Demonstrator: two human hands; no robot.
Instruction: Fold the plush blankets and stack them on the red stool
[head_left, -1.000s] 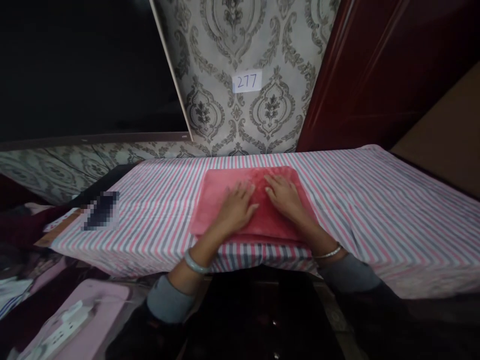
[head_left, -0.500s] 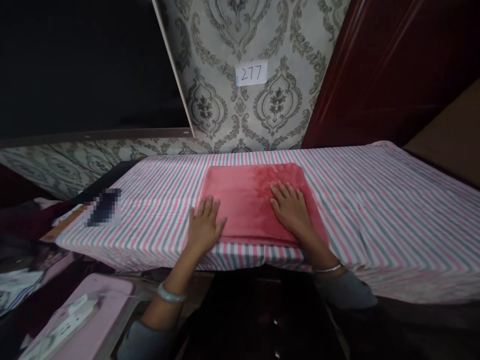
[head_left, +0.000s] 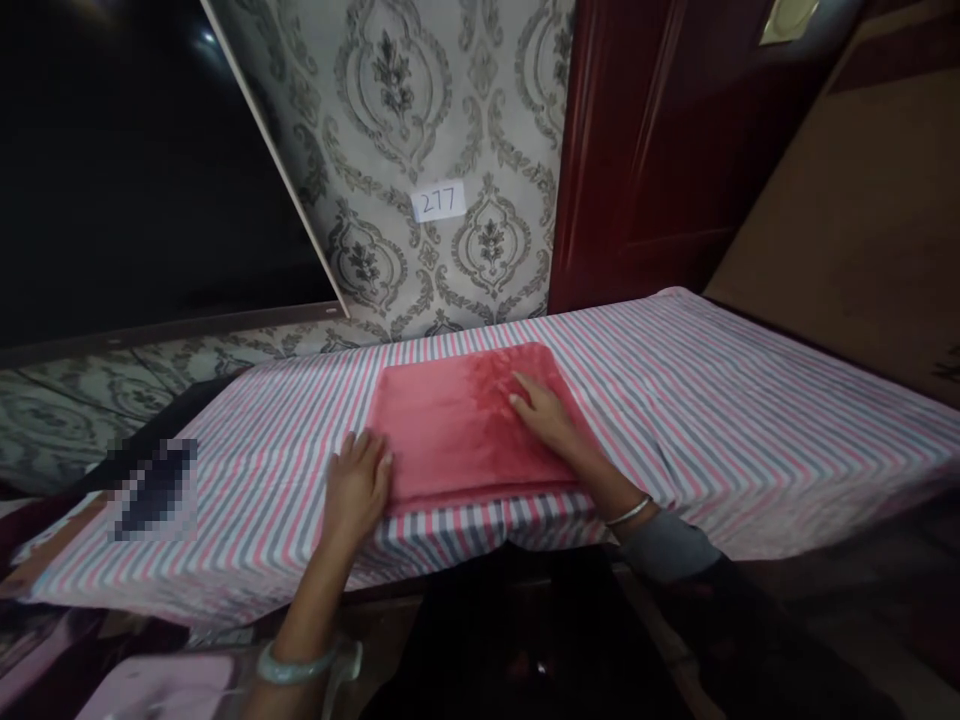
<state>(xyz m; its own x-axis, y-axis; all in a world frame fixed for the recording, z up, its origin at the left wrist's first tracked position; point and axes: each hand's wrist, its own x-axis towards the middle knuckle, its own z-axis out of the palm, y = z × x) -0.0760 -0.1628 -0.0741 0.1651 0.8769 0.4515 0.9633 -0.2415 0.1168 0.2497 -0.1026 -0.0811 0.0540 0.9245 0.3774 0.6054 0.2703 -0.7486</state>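
Observation:
A folded pink plush cloth (head_left: 439, 425) lies flat on a striped sheet (head_left: 675, 390), its nap darker red on the right half. My left hand (head_left: 356, 490) rests at the cloth's left edge, fingers slightly bent and holding nothing. On the darker right part lies my right hand (head_left: 546, 415), palm down, with the thumb and index finger stretched out; its other fingers are partly hidden. The cloth's layered front fold runs close to the near edge of the sheet-covered surface.
A blurred-out dark object (head_left: 156, 490) lies on the sheet at left. Behind are a large black screen (head_left: 150, 170), patterned wallpaper with a paper (head_left: 439, 201) marked 277, and a dark red door (head_left: 637, 150). A brown panel (head_left: 862, 210) stands at right.
The view has turned to the right. My left hand has shifted outward to the cloth's left edge. My right hand stays on the darker half, its fingers less spread.

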